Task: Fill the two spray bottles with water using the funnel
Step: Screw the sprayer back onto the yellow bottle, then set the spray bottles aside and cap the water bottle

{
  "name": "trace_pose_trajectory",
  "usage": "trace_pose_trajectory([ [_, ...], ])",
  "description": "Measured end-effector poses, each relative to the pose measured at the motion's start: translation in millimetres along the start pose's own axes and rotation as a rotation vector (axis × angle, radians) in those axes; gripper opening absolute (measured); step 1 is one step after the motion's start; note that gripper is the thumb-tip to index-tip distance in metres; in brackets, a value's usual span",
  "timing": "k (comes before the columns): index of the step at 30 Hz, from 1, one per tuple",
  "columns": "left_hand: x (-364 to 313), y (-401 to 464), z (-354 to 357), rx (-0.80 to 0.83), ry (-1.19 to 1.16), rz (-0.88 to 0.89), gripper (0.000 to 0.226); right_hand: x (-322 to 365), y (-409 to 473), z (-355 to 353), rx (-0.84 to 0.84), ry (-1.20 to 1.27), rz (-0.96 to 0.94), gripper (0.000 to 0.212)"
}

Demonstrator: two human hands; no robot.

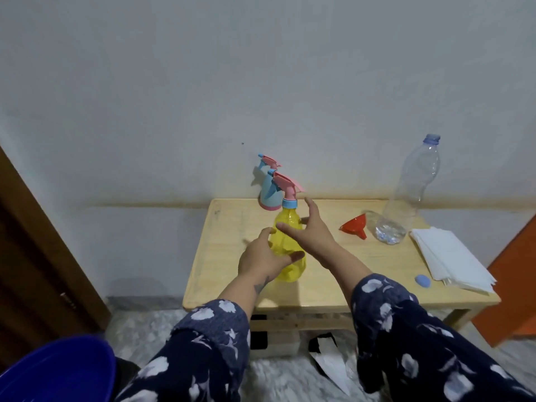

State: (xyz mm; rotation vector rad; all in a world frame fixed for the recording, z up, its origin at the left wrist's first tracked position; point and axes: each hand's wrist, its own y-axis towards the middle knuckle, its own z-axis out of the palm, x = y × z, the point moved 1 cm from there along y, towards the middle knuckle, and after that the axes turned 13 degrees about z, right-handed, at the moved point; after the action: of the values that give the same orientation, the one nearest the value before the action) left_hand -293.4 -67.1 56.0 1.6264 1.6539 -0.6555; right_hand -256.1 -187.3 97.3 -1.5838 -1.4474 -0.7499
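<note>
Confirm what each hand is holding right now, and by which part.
Left hand grips the yellow spray bottle around its lower body. Right hand is open beside the bottle's shoulder, fingers spread, holding nothing.

Yellow bottle (288, 250): translucent, upright on desk (333, 274), pink-and-blue sprayer fitted. Blue bottle (268, 195): upright behind it at the wall edge, sprayer on. Funnel (354, 226): red, lying on its side beside the uncapped, near-empty water bottle (406, 195).
</note>
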Motion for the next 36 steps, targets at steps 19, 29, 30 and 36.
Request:
trace_pose_trajectory([
  [19, 7, 225, 86, -0.055, -0.203, -0.005, 0.059, -22, 235, -50, 0.015, 0.044, 0.021, 0.066],
  [29, 33, 318, 137, -0.118, -0.196, -0.067, 0.058, -44, 338, -56, 0.060, 0.053, -0.048, 0.062],
  [30, 36, 322, 140, -0.113, -0.207, -0.066, 0.058, -47, 343, -55, 0.061, 0.052, -0.049, 0.062],
  [36, 45, 332, 148, -0.125, -0.197, -0.038, 0.059, -56, 362, -53, 0.066, 0.069, -0.090, 0.061],
])
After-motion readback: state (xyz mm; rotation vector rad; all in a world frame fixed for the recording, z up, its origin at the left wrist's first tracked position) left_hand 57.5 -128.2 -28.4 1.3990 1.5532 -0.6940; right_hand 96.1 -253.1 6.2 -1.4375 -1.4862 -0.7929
